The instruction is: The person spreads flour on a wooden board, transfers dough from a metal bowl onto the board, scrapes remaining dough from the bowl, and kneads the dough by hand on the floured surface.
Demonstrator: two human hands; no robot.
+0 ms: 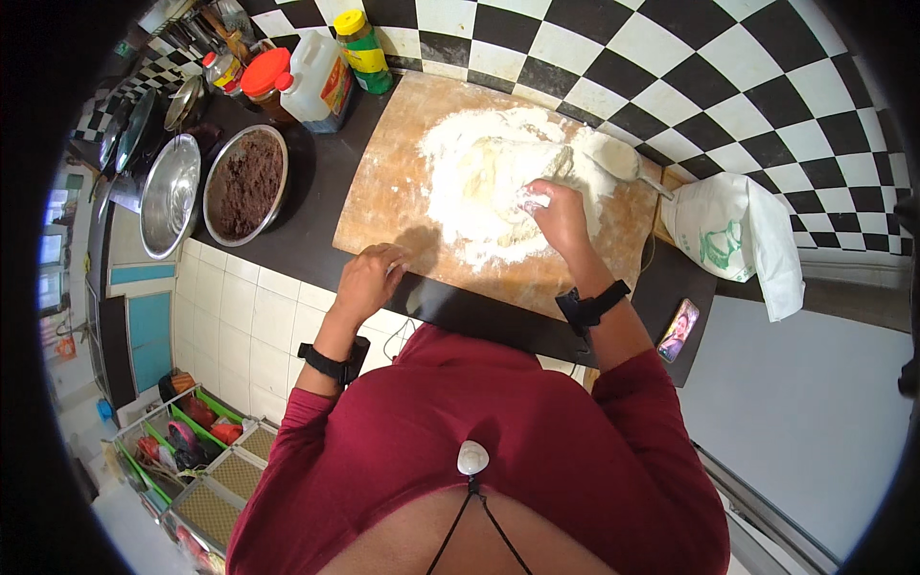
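Observation:
White flour (449,154) is spread over a wooden board (384,162), with a pale mass of dough (496,169) within it. Over the flour, my right hand (557,215) has its fingers bent together, with flour on the fingertips; whether it pinches some flour or dough I cannot tell. My left hand (370,277) hovers by the front left edge of the board, fingers loosely curled and nothing seen in them. A metal scoop (614,157) holding flour lies at the back right of the board.
Left of the board stand a steel bowl of dark brown filling (248,183), an empty steel bowl (171,198), a plastic jug (316,83) and a green jar (364,54). A white sack (719,230) and a phone (678,330) are at the right. A checkered tile wall (575,50) rises behind.

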